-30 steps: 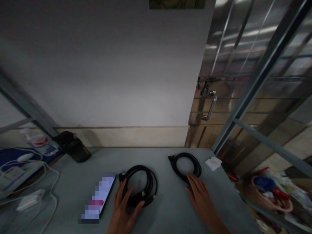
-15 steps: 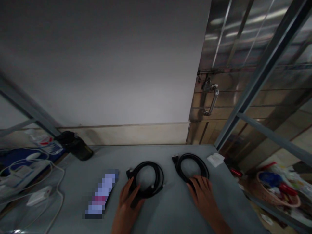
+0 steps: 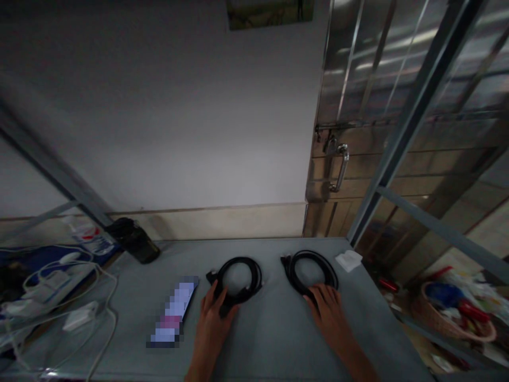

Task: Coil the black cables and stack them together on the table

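Note:
Two coiled black cables lie side by side on the grey tabletop. My left hand [image 3: 214,318] grips the lower left of the left coiled cable [image 3: 259,273], its thumb and fingers on either side of the loop. A dark connector end shows at that coil's upper left. My right hand [image 3: 326,307] has its fingers curled over the lower edge of the right coiled cable [image 3: 312,255]; the fingertips are partly hidden. Plug ends stick out at this coil's upper left. Left of my left hand lies a phone [image 3: 175,313] with its lit screen blurred out.
A black cup-like container [image 3: 135,241] leans at the back left. White cords and a white adapter [image 3: 80,317] spread over the left side. A crumpled white tissue [image 3: 349,260] lies at the back right. Metal posts [image 3: 409,132] flank the table; a pink basket [image 3: 457,326] stands beyond the right edge.
The left coil has come down slightly flatter and a little left under my left hand. My right hand stays at its coil. The view has tilted up slightly, showing a picture on the wall.

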A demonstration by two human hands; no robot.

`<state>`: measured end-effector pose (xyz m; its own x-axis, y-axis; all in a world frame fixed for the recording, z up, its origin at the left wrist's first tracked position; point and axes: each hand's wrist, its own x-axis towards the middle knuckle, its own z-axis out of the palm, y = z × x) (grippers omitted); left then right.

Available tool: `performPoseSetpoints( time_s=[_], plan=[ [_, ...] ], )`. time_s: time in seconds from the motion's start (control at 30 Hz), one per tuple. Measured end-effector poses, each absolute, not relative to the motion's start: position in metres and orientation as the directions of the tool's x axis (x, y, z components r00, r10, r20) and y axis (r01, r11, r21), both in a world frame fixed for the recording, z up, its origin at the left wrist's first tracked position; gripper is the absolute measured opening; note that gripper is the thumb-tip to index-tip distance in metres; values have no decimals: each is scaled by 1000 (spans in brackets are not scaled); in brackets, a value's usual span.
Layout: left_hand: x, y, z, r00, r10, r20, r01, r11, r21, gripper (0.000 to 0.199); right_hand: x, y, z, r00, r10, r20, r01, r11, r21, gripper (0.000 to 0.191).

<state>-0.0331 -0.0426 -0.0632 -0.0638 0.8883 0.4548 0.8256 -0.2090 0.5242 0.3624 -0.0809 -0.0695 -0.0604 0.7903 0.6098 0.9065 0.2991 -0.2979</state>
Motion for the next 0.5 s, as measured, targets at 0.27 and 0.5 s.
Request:
performPoseSetpoints(
  time_s=[0.27, 0.5],
  plan=[
    [-20, -43, -48, -29, 915, 403, 791, -225, 568, 69, 361, -79, -73, -62, 773, 632, 916, 295, -272, 41],
    [-25, -105, -71, -38, 876, 480, 788, -269, 554, 54, 365, -77, -78, -72, 770, 633, 897, 328, -297, 37]
  ],
)
